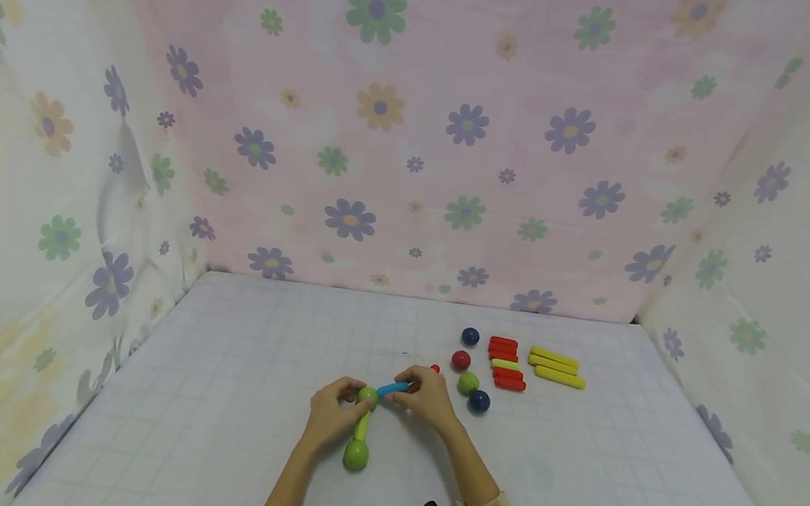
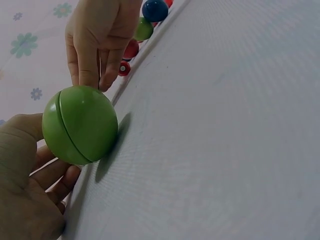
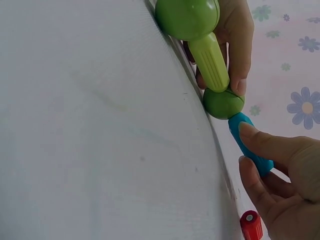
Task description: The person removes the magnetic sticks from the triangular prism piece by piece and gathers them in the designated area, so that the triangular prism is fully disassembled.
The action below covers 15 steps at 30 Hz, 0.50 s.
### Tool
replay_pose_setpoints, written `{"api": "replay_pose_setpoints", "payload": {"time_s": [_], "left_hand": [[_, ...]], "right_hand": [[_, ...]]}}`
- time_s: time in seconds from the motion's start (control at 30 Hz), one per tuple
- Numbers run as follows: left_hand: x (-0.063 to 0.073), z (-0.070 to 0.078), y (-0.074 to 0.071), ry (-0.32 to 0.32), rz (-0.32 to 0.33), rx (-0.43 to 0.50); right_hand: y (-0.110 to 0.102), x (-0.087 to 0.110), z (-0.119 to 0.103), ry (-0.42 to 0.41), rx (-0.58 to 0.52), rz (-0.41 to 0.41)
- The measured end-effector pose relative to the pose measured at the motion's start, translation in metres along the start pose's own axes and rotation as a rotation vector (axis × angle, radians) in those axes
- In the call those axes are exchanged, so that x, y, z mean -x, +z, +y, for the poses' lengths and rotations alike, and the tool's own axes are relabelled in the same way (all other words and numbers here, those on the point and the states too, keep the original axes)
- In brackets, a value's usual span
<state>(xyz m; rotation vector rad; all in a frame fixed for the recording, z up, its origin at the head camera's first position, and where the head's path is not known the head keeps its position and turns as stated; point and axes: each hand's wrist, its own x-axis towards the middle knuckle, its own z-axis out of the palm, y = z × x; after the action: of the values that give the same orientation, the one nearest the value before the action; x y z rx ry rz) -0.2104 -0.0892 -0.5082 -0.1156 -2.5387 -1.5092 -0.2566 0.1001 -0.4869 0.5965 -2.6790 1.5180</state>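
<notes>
My left hand (image 1: 334, 416) pinches a green ball (image 1: 368, 395) between thumb and fingers. A lime-green rod (image 1: 362, 427) joins it to a second green ball (image 1: 356, 455), nearer to me. Thumb and fingers of my right hand (image 1: 430, 401) grip a blue rod (image 1: 391, 389). In the right wrist view, the tip of the blue rod (image 3: 259, 160) meets the ball under the left fingers. The nearer green ball (image 2: 80, 125) fills much of the left wrist view and covers the rod behind it. Just beyond my right hand lies a red rod (image 1: 435, 368), partly hidden.
Right of my hands lie a red ball (image 1: 461, 360), a green ball (image 1: 468, 383) and two dark blue balls (image 1: 470, 336). Several red rods (image 1: 509, 383) with one lime rod (image 1: 505, 365), then yellow rods (image 1: 559, 377), lie farther right. Flowered cloth walls (image 1: 422, 142) enclose the white table (image 1: 237, 351).
</notes>
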Motion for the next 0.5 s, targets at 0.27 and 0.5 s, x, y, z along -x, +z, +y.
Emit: {"api": "replay_pose_setpoints", "payload": {"time_s": [0.27, 0.5], "left_hand": [[-0.001, -0.001, 0.000, -0.001, -0.003, 0.003], [0.001, 0.001, 0.000, -0.020, -0.001, 0.013]], "right_hand": [[0.001, 0.001, 0.002, -0.019, 0.015, 0.075], [-0.015, 0.005, -0.001, 0.004, -0.065, 0.110]]}}
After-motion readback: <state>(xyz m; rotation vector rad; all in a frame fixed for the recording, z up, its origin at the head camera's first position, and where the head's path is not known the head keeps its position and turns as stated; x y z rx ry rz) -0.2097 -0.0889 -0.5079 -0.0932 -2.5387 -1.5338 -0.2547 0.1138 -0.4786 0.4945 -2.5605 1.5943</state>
